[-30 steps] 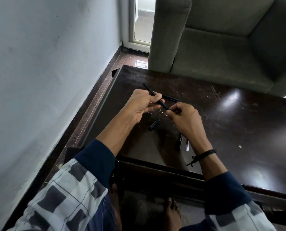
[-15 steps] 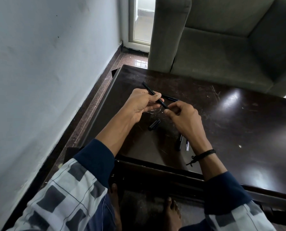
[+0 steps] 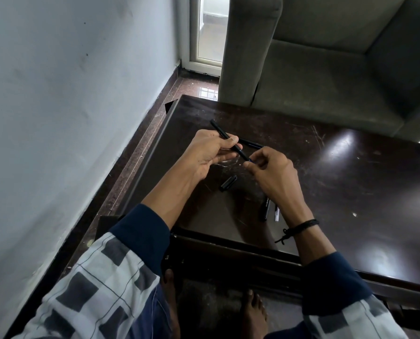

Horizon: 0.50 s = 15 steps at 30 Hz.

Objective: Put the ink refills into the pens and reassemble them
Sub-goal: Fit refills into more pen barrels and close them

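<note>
Pen barrel [image 3: 240, 150] in left hand [image 3: 205, 155]; its tip in right hand [image 3: 273, 173]

Black pen barrel [image 3: 224, 136]: raised above the table [image 3: 350, 192], slanted, far end toward the table's far left corner. Second black pen [image 3: 251, 143]: flat on the table, farther in. Black cap [image 3: 228, 183]: on the table, nearer. Black pen section [image 3: 264, 211] and clear refill [image 3: 276, 213]: side by side near the table's front edge.

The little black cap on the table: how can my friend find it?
Start at the dark table before the grey sofa. Between the person's forearms, nearer the left hand, lies the cap by itself. It is short and stubby, while the pen barrel and clear refill by the right wrist are long and thin.
</note>
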Motion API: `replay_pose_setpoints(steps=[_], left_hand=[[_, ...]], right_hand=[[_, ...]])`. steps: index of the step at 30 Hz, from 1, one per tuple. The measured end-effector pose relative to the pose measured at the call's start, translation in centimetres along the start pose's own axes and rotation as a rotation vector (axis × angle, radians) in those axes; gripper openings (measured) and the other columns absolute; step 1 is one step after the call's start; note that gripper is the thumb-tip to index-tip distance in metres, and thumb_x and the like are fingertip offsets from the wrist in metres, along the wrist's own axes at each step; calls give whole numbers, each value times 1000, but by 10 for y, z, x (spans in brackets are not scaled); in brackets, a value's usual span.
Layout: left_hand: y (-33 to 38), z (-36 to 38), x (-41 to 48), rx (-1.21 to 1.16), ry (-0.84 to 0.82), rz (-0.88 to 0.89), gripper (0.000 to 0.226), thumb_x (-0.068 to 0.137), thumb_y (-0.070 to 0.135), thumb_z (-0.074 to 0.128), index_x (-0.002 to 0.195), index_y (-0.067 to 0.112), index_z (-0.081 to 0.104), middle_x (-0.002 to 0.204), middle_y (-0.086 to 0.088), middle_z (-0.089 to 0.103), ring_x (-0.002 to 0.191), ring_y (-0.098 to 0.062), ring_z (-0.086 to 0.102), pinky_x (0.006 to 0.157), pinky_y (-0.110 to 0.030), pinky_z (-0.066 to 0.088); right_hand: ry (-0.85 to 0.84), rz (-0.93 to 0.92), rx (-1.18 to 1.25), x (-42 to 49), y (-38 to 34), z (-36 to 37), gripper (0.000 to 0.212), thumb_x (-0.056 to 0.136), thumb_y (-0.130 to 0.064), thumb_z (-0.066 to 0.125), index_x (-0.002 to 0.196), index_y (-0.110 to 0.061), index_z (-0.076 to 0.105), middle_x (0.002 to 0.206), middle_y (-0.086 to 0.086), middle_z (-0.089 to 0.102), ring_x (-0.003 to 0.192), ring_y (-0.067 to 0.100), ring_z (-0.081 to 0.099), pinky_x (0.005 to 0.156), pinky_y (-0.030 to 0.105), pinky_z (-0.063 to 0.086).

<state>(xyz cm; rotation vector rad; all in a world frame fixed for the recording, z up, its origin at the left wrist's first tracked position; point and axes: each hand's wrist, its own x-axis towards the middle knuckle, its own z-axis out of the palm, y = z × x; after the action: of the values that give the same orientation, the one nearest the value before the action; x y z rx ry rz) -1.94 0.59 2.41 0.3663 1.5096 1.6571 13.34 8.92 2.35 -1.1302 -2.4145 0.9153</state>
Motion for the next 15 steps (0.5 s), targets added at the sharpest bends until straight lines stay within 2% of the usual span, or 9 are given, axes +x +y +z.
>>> replay_pose_setpoints(steps=[5,11,15], left_hand=[[0,1,-1,-2,-4,-5,7,92,3,70,98,1,72,90,-14,78,87,-21,77,73,-26,61],[1,0,-1,-3,-3,-2,7,93,3,70,99,0,72,90,-14,77,87,-20,77,73,-26,62],[0,2,-2,8,-8,-4,6,92,3,70,98,1,73,92,-15,77,90,-22,77,73,-26,62]], right_hand=[[-51,26,-10,1,-2,-1,10,100,-36,64,97,-28,69,86,-8,68,80,16,68,79,45,59],[6,6,10,0,0,0,17,92,-38,74,100,-27,66,87,-12,67,83,10,65,75,35,53],[-24,25,-10,1,-1,0,8,97,-35,68,97,-27,68,85,-9,68,81,14,67,74,38,57]])
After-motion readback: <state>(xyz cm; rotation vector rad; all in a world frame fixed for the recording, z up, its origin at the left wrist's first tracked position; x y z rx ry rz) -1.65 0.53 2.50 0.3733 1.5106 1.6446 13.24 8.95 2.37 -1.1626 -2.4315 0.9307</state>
